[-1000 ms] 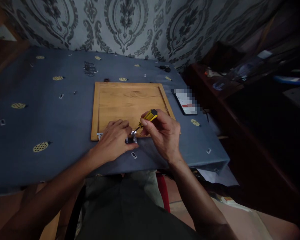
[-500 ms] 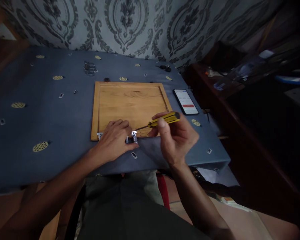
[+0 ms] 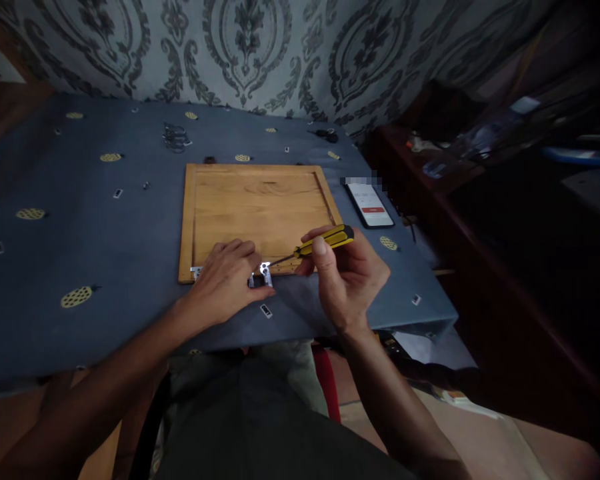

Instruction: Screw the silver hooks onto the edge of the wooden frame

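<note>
yellow-and-black screwdriver [image 3: 336, 237] in the right hand [image 3: 353, 287], fingers and thumb closed round its handle. a shiny metal fitting [image 3: 266, 269] sits just left of this grip, on the near edge of the wooden panel [image 3: 260, 210]; the left hand [image 3: 227, 270], half-curled, lies beside it (its hold cannot be told). the tool seems light and stiff, best held by the handle; the fitting, hard and probably slippery, by its sides.

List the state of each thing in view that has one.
Rectangular brown wooden panel: lying flat, recessed face up
Small shiny metal fitting: at panel's near edge, held by left hand
Yellow-and-black screwdriver: gripped in right hand, tip at fitting
Black-edged rectangular phone: face up, screen lit
Blue patterned tablecloth: spread out
</note>
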Demonstrator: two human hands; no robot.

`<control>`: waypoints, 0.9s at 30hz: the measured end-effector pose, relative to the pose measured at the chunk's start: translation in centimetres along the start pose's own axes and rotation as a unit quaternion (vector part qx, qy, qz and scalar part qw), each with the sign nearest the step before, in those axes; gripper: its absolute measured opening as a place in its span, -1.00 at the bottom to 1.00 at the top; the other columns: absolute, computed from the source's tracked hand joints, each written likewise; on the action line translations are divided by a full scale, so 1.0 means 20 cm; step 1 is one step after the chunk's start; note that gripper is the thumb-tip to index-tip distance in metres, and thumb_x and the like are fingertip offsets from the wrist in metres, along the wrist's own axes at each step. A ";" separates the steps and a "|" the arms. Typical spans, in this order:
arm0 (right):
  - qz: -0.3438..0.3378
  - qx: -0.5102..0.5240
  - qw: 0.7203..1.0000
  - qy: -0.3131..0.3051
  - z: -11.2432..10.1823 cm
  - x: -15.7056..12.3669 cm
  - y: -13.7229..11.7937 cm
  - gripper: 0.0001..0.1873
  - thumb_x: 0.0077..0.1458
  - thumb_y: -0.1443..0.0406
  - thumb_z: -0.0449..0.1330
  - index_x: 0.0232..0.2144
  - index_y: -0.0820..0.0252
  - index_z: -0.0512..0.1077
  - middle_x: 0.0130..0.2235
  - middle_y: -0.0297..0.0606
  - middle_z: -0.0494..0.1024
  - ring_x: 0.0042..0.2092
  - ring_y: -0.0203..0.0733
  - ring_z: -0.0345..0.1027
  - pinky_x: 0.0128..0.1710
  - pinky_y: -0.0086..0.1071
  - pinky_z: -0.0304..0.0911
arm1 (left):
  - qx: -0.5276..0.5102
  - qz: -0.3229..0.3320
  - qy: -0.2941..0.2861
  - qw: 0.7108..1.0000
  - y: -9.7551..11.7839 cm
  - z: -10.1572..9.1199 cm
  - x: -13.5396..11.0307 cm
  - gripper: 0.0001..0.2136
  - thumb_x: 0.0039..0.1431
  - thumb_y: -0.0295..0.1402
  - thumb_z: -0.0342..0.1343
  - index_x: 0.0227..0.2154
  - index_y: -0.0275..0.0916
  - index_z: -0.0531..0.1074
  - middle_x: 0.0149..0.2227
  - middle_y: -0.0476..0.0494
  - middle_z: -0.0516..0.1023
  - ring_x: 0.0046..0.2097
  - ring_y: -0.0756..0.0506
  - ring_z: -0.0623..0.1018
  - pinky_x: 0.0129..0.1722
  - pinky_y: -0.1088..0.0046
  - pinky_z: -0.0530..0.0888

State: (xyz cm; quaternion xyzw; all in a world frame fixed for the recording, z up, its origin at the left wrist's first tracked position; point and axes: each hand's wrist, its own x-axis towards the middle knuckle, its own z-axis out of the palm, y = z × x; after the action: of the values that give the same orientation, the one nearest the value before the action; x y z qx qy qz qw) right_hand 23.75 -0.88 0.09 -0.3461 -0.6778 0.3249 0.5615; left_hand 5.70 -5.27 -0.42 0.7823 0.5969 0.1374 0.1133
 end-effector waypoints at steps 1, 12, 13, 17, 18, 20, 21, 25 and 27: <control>0.002 0.001 1.000 -0.002 0.00 0.00 0.00 -0.78 0.32 0.11 0.28 -0.27 0.13 0.54 -0.36 -0.40 0.55 -0.57 -0.39 0.41 -0.55 -0.45 0.36 | -0.001 0.001 0.001 1.000 0.00 0.00 0.00 -0.71 0.16 -0.15 0.43 -0.27 -0.25 0.54 -0.22 -0.14 0.57 -0.08 -0.26 0.54 -0.09 0.22 0.41; 0.005 -0.025 0.999 -0.024 0.04 0.00 0.03 -0.78 0.30 0.13 0.29 -0.31 0.13 0.51 -0.32 -0.38 0.56 -0.56 -0.40 0.42 -0.53 -0.45 0.36 | 0.003 -0.011 -0.027 1.000 0.01 -0.02 0.01 -0.70 0.17 -0.15 0.42 -0.23 -0.28 0.56 -0.20 -0.18 0.57 -0.05 -0.29 0.56 -0.05 0.17 0.43; 0.001 -0.024 0.999 -0.025 0.04 0.00 0.03 -0.80 0.30 0.15 0.30 -0.31 0.13 0.51 -0.32 -0.38 0.57 -0.56 -0.41 0.42 -0.53 -0.45 0.36 | 0.004 -0.011 -0.028 1.000 0.02 -0.02 0.01 -0.69 0.17 -0.14 0.42 -0.23 -0.28 0.56 -0.19 -0.17 0.57 -0.05 -0.29 0.55 -0.05 0.17 0.43; -0.007 -0.025 0.999 -0.034 0.04 0.00 0.03 -0.85 0.29 0.20 0.30 -0.29 0.14 0.51 -0.33 -0.40 0.56 -0.56 -0.41 0.41 -0.54 -0.46 0.35 | 0.001 -0.015 -0.031 0.999 0.02 -0.03 0.01 -0.69 0.17 -0.13 0.42 -0.23 -0.28 0.57 -0.19 -0.18 0.57 -0.04 -0.29 0.55 -0.04 0.17 0.43; -0.007 -0.030 0.999 -0.038 0.04 0.01 0.03 -0.86 0.29 0.21 0.30 -0.29 0.14 0.51 -0.34 -0.40 0.55 -0.56 -0.41 0.41 -0.54 -0.46 0.34 | 0.000 -0.015 -0.031 0.999 0.02 -0.02 0.01 -0.69 0.17 -0.14 0.42 -0.22 -0.29 0.57 -0.19 -0.18 0.57 -0.04 -0.29 0.56 -0.03 0.17 0.43; -0.007 -0.042 0.998 -0.049 0.05 0.01 0.02 -0.85 0.28 0.20 0.30 -0.31 0.14 0.50 -0.36 -0.41 0.53 -0.55 -0.40 0.41 -0.54 -0.46 0.33 | -0.002 -0.015 -0.027 1.000 0.02 -0.02 0.01 -0.68 0.18 -0.14 0.42 -0.20 -0.29 0.58 -0.19 -0.19 0.58 -0.03 -0.29 0.56 -0.03 0.17 0.43; -0.007 -0.048 0.997 -0.055 0.05 0.02 0.02 -0.84 0.28 0.20 0.30 -0.31 0.14 0.49 -0.38 -0.41 0.52 -0.55 -0.39 0.42 -0.54 -0.46 0.32 | -0.003 -0.013 -0.023 1.000 0.01 -0.01 0.00 -0.68 0.18 -0.14 0.42 -0.19 -0.29 0.59 -0.18 -0.19 0.58 -0.03 -0.30 0.56 -0.03 0.16 0.43; -0.024 -0.059 0.992 -0.105 0.05 0.05 0.01 -0.83 0.31 0.22 0.28 -0.34 0.14 0.48 -0.41 -0.41 0.48 -0.48 -0.34 0.46 -0.48 -0.44 0.32 | -0.007 -0.005 -0.009 1.000 0.00 0.01 0.00 -0.68 0.20 -0.15 0.40 -0.14 -0.28 0.59 -0.13 -0.21 0.59 0.00 -0.31 0.55 -0.03 0.15 0.43; -0.031 -0.059 0.990 -0.128 0.04 0.07 0.00 -0.82 0.32 0.22 0.27 -0.34 0.14 0.48 -0.39 -0.40 0.49 -0.49 -0.35 0.46 -0.48 -0.44 0.32 | -0.005 -0.004 -0.007 1.000 0.00 0.01 0.00 -0.68 0.20 -0.15 0.40 -0.14 -0.28 0.59 -0.12 -0.21 0.60 0.00 -0.31 0.55 -0.04 0.15 0.43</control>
State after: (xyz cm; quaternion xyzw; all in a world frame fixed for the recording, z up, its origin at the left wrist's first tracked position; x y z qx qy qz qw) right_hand 22.79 0.17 0.69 -0.3125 -0.7726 0.3086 0.4586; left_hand 5.77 -5.28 -0.62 0.7804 0.5984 0.1345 0.1221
